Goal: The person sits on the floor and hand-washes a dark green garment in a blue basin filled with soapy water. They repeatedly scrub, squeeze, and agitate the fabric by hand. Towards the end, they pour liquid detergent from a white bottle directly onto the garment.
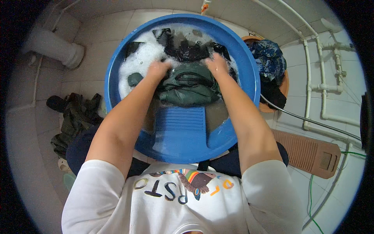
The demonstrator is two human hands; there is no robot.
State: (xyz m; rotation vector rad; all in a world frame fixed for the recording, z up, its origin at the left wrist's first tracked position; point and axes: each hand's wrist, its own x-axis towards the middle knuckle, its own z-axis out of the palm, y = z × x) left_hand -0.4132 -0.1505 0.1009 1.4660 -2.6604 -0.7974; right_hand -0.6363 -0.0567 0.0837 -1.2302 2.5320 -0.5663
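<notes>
A wet dark green garment (191, 87) lies bunched at the top of the ribbed washboard (180, 126) built into a large blue basin (255, 89). My left hand (157, 70) is closed on the garment's far left side, its fingertips partly hidden by cloth and suds. At the far right side, my right hand (217, 65) grips the same garment, thumb and fingers curled in. White foam (144, 58) covers the water on the left. Beyond my hands, black wet cloth (189, 50) floats in murky water.
On the right stands an orange tub (287, 87) with blue patterned clothing (269, 58). A brown washboard (307, 152) lies on the tiles below a grey hose (307, 119). White pipes (307, 78) run along the right wall. Dark clothes (78, 117) lie at the left.
</notes>
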